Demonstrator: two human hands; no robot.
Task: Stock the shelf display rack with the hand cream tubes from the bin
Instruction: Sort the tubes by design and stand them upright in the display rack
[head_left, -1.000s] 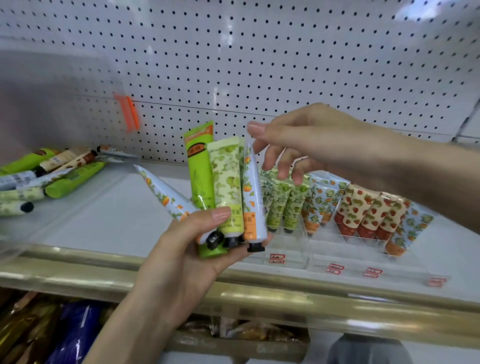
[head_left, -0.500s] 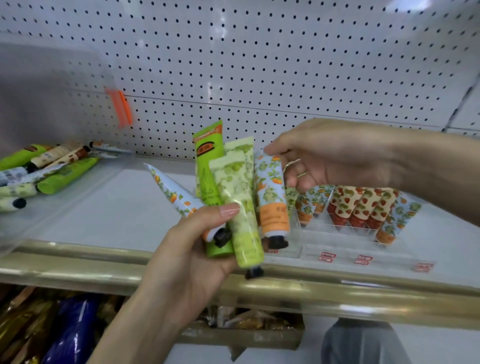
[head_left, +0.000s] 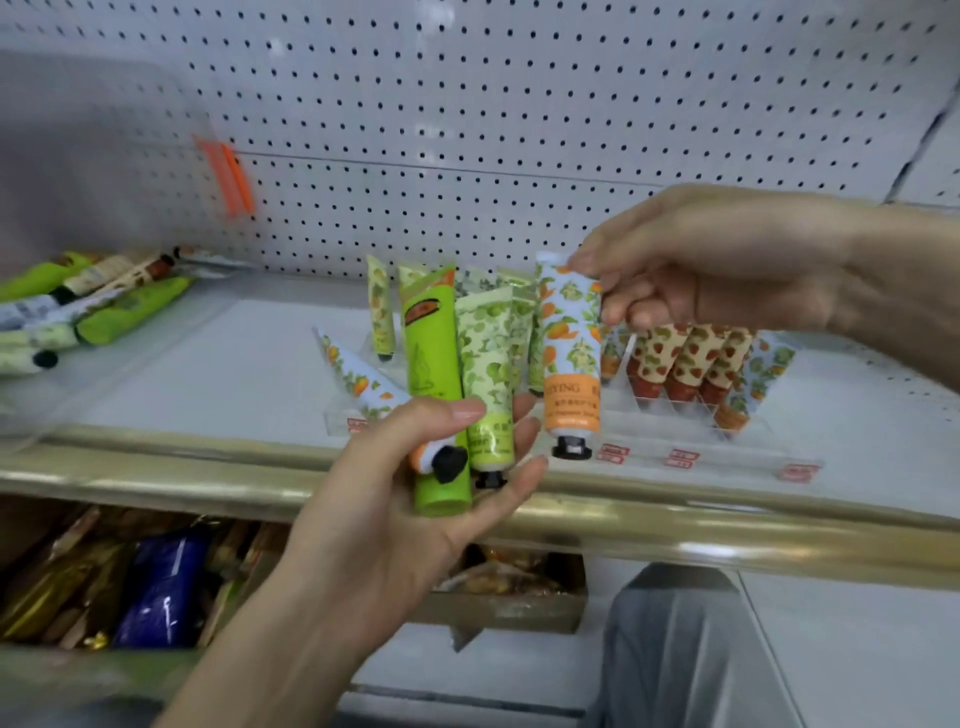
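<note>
Head view: right hand pinches the orange-print tube by its flat crimped end, thumb and fingertips. The tube hangs cap-down, apart from the rest, in front of the clear display rack.

Left hand grips three more near their caps, fanned: plain green tube, leaf-print tube and a second orange-print one slanting left.

Rack stands on the shelf. Strawberry tubes and others already stand in it, cap-down. The clear bin, far left on the shelf, has more tubes lying in it.

Handling, as judged:
- Tubes look small and light, with soft squeezable bodies and glossy skin, so likely slippery in a bunch.
- The crimp is the stiff part and a fair hold for lowering; the cap end is hard and should seat first.
- A pinch at mid-body would dent the tube.
- The fan in the left hand looks loose, and one could slide out.
</note>
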